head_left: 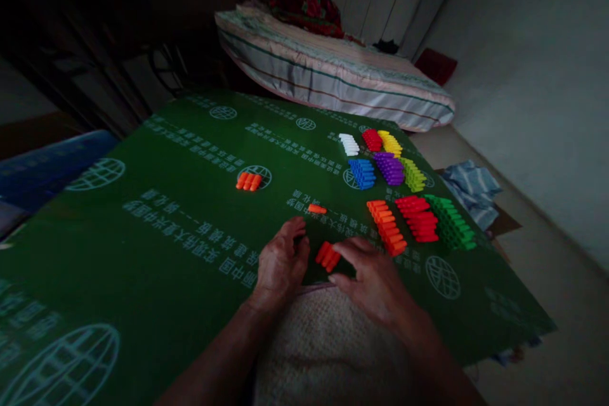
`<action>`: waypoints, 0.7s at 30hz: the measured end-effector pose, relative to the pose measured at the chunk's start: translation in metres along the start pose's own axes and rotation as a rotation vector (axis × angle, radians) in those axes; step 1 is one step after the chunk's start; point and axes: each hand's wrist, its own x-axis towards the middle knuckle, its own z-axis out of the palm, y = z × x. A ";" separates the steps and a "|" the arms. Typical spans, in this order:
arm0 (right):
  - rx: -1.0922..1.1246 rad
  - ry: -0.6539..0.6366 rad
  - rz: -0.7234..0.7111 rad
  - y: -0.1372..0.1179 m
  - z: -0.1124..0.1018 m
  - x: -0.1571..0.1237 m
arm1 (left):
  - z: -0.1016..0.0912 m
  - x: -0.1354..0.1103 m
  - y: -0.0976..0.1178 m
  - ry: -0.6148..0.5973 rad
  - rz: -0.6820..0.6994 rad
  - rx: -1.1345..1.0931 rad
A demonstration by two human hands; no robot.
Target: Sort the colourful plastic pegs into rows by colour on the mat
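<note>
- Step in hand: by judgement, steadying or aligning a small orange cluster.
- Right hand: thumb and forefinger parted, forefinger at the cluster's right edge; whether it grips firmly cannot be told.
- Left hand: loosely curled, part-open, no piece visible in it; just left of the cluster, apart from it.
- Location: cluster lies on green board between both hands. Single orange piece lies just beyond; orange block lies beyond the right hand.
- Next move: judged to call for a light, even pinch that leaves the pieces aligned.
- Writing: pale Chinese characters, "中国" apparently among them, and globe emblems on the board; no brand legible on pieces.
</note>
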 end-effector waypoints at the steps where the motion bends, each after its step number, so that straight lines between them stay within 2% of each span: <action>1: -0.033 -0.040 -0.022 -0.006 0.002 0.002 | -0.001 0.000 0.000 0.001 0.006 0.001; 6: -0.150 -0.151 -0.050 -0.015 0.005 0.008 | -0.002 0.001 0.001 -0.001 0.007 0.015; 11: -0.219 -0.132 -0.013 -0.014 0.005 0.007 | -0.001 0.002 0.002 -0.013 -0.008 0.028; 17: -0.302 -0.077 0.168 -0.016 0.003 0.004 | 0.000 0.002 0.000 -0.022 -0.025 0.047; 19: -0.313 -0.076 0.169 -0.015 0.000 0.003 | 0.000 0.002 -0.001 -0.015 -0.021 0.043; 21: -0.312 -0.079 0.110 -0.013 -0.002 0.002 | -0.001 0.002 -0.001 -0.015 -0.012 0.042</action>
